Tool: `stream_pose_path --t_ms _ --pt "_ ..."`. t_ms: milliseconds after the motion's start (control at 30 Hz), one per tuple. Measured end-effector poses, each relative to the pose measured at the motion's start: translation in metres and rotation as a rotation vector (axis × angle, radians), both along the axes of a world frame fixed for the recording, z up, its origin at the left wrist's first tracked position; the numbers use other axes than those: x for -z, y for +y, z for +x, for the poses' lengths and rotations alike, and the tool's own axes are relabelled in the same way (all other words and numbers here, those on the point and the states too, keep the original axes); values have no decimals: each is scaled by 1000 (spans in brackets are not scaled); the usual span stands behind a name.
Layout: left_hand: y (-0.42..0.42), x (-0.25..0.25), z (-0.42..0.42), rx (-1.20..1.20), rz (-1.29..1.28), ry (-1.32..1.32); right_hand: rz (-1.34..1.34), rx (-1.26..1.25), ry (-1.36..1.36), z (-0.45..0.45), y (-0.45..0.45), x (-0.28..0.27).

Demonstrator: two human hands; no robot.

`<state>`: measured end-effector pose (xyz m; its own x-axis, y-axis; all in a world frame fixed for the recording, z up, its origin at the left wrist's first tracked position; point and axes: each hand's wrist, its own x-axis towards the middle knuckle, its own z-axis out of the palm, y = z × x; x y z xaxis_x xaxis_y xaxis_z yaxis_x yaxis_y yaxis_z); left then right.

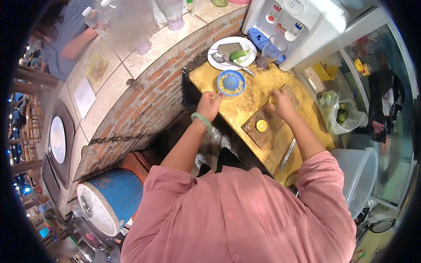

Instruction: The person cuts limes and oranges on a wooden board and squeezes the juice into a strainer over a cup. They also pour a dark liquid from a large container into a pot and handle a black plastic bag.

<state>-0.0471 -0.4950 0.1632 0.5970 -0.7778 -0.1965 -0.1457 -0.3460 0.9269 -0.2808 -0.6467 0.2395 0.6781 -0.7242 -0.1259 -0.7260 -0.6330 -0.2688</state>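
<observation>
My left hand (208, 104) grips the near rim or handle of a blue citrus juicer (232, 83), whose ribbed cone is surrounded by pulp. To the right, my right hand (281, 103) is above the wooden cutting board (263, 139), fingers curled around something yellowish, perhaps a citrus half, that is mostly hidden. One cut citrus half (261, 125) lies face up on the board. A knife (288, 154) rests on the yellow table (245, 111), right of the board. Behind the juicer, a white plate (215, 64) holds a grater (230, 49), a spoon (217, 58) and a green vegetable piece (239, 54).
An empty glass (272, 51) stands by a white water dispenser (312, 46). Bagged green fruit (342, 115) is at the right, above a clear plastic tub (355, 177). A curved brick counter (158, 79) borders the left, near a blue ice-filled barrel (115, 190). Another person sits beyond it.
</observation>
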Motion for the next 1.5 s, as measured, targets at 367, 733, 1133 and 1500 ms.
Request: stream_pose_path --t_ms 367,733,1133,1500 --pt "-22 -14 -12 129 166 263 -59 -171 -242 140 5 -26" --pt "-20 -16 -10 168 174 274 -63 -469 208 151 16 -44" --pt "-21 -20 -2 257 171 472 -46 -495 184 164 6 -37" --pt "-19 -16 -9 268 195 350 83 -491 5 168 -18 -8"
